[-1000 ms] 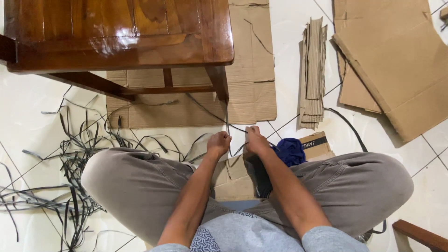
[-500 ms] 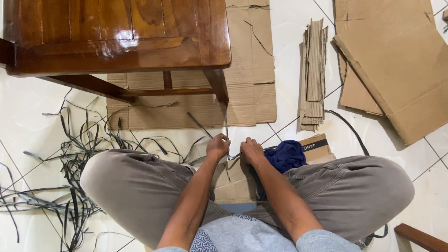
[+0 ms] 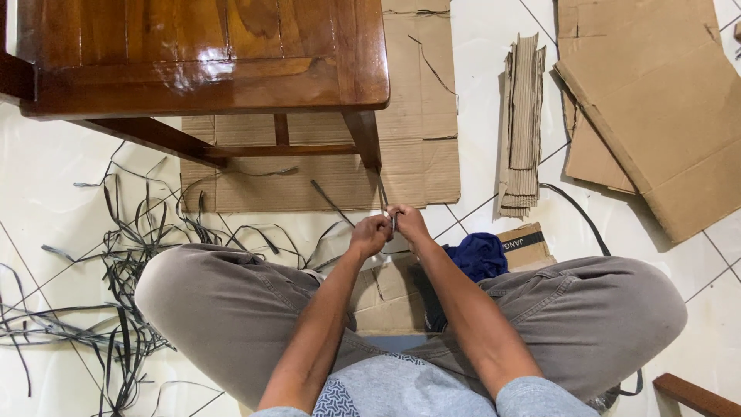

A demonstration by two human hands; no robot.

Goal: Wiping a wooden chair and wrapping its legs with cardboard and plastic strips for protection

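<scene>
The person sits cross-legged on the floor (image 3: 478,93). Both arms reach forward from the bottom of the picture, bent a little at the elbows, and they meet over the gap between the knees. The left hand (image 3: 370,234) and the right hand (image 3: 407,222) are pressed close together, knuckles up. Each hand is closed in a tight grip on a thin dark strip (image 3: 383,194). The strip runs from the hands up to the table leg (image 3: 364,139), just in front of them.

The fingertips curl under, so they are hidden. You cannot tell how the strip lies inside the hands, because it is too thin and the hands cover it. Where the strip meets the leg is hard to make out.

The table (image 3: 201,54) is cut off at the top and the left. A mess of dark strips (image 3: 116,255) lies on the floor by the left knee and runs out of the picture. A blue cloth (image 3: 480,255) and a small box (image 3: 525,245) sit by the right knee, partly hidden by the leg
</scene>
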